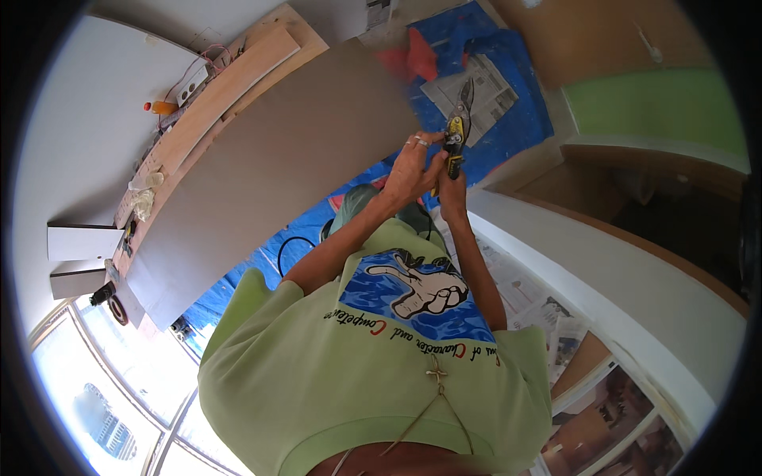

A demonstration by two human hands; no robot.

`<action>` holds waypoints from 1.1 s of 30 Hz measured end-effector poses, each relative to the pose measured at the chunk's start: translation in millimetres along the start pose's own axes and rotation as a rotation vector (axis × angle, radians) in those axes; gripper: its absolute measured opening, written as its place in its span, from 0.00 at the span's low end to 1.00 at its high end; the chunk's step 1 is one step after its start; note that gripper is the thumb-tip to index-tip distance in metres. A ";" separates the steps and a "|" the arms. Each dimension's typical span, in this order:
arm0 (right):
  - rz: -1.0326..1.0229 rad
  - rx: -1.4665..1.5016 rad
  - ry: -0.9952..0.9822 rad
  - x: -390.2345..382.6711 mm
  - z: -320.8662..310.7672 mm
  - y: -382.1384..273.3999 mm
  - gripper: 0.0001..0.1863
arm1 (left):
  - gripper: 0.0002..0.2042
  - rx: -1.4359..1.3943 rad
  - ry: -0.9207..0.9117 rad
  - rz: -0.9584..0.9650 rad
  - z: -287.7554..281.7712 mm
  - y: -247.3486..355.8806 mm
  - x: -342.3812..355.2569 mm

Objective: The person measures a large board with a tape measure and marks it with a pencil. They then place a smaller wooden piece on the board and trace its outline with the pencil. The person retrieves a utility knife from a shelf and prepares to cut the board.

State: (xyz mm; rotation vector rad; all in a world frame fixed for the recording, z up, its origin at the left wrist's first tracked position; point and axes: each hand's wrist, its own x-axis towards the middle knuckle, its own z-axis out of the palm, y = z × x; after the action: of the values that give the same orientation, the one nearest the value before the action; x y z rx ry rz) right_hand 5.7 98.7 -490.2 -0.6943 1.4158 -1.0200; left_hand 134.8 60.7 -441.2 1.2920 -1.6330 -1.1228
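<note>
A pair of tin snips (456, 135) with yellow and black handles is held in front of me, its dark blades pointing away. My right hand (452, 196) is closed around the lower ends of the handles. My left hand (409, 172), with rings on its fingers, is at the left side of the snips, fingertips against them just below the pivot. Part of the grip is hidden behind the fingers. Beneath the blades, a newspaper sheet (484, 94) is spread over a blue tarp (528, 111).
A large brown board (270, 151) runs along my left. Behind it, a wooden worktop (230, 83) carries an orange bottle (163, 107), a white power strip (193, 86) and crumpled plastic (143, 205). A white ledge (587, 262) borders my right. Red material (422, 55) lies on the far tarp.
</note>
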 end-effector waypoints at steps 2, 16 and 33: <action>-0.026 -0.001 0.023 26.5 -24.0 -20.8 0.11 | 0.17 -0.002 0.016 0.096 26.9 5.2 29.0; -0.534 -0.064 -0.102 232.9 -162.6 -70.0 0.24 | 0.21 0.002 -0.101 0.222 165.0 52.8 223.9; -0.031 -0.698 -0.511 437.6 -234.1 -169.1 0.13 | 0.18 0.103 0.404 -0.149 128.8 19.9 366.0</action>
State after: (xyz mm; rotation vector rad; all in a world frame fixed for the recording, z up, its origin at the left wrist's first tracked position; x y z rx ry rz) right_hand -304.4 -318.3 -559.6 -1.3759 1.2859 -0.2973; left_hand -65.1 -272.3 -450.3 1.6102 -1.3236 -0.8018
